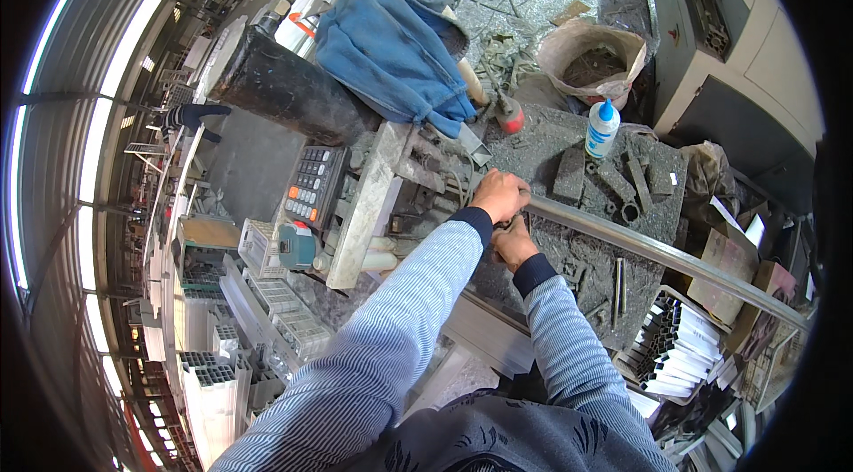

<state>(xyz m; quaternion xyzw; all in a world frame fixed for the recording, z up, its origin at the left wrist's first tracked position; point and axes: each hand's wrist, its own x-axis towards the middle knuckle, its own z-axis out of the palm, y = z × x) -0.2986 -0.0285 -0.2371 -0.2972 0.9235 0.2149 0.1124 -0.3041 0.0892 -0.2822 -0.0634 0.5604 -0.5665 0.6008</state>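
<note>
My left hand (502, 195) is closed at the near end of a long, shiny metal tube (657, 248), which slants down to the right across the table. Just below it, my right hand (515, 244) is curled with its fingertips against something dark; what it grips is too hidden to name. Both hands sit beside the grimy metal clamping parts of a machine (425, 172). Grey metal swarf coats the worktable (542, 285) under them.
A white bottle with a blue cap (602, 127), a red-based oil can (510, 115) and dark metal blocks (569, 172) stand on the table. Behind are a blue jacket (391, 46) and a sack (591, 59). A keypad (311, 183) is left; cut profiles fill a crate (680, 348) at right.
</note>
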